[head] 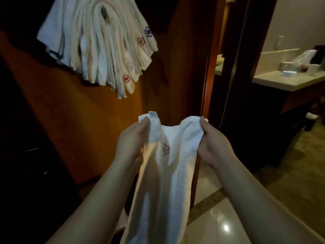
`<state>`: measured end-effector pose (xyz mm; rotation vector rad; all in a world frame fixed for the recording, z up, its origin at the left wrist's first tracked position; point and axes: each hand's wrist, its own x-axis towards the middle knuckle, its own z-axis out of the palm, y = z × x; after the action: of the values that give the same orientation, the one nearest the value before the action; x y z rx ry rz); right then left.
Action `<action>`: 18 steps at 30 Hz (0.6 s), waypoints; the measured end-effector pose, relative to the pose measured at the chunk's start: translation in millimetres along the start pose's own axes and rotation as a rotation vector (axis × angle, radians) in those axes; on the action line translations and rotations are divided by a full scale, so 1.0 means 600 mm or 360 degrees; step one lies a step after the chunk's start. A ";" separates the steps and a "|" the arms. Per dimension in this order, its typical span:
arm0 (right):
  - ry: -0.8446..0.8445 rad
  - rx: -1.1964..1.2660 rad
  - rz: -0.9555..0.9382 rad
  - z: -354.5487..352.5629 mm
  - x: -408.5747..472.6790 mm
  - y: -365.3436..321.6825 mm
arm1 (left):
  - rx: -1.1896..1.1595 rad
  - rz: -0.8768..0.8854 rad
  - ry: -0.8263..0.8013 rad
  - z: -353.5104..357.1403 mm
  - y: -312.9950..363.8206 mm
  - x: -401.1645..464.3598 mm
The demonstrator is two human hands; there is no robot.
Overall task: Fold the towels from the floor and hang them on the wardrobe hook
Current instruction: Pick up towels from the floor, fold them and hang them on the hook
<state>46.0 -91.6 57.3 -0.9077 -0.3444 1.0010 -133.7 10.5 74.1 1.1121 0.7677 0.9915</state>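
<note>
A white towel (163, 175) with a faint pink flower stitched on it hangs lengthwise in front of me. My left hand (131, 141) pinches its upper left corner, by a small label. My right hand (212, 143) grips the upper right edge. The cloth sags between both hands and drops out of view at the bottom. At the upper left, several folded white and cream towels (103, 44) with red and blue flower marks hang bunched against the wooden wardrobe panel (61, 111). The hook itself is hidden under them.
A dark wooden door frame (211, 67) stands to the right of the wardrobe. Beyond it, a pale counter (284, 81) carries a plastic bag and small items. Glossy tiled floor (219, 224) reflects a light at the lower right. The far left is dark.
</note>
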 end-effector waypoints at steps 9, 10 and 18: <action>-0.0246 -0.0839 -0.0520 0.104 -0.073 0.050 | 0.0326 0.0401 0.0171 0.048 -0.008 -0.088; -0.0256 -0.0846 -0.0536 0.104 -0.073 0.048 | 0.0310 0.0415 0.0165 0.051 -0.009 -0.091; -0.0530 -0.0823 -0.0639 0.099 -0.053 0.033 | 0.0372 0.0479 -0.0056 0.076 -0.018 -0.104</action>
<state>-19.6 -84.1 81.8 -1.0753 -1.0603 0.6922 -114.4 -65.1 78.1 1.4754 0.7129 1.1493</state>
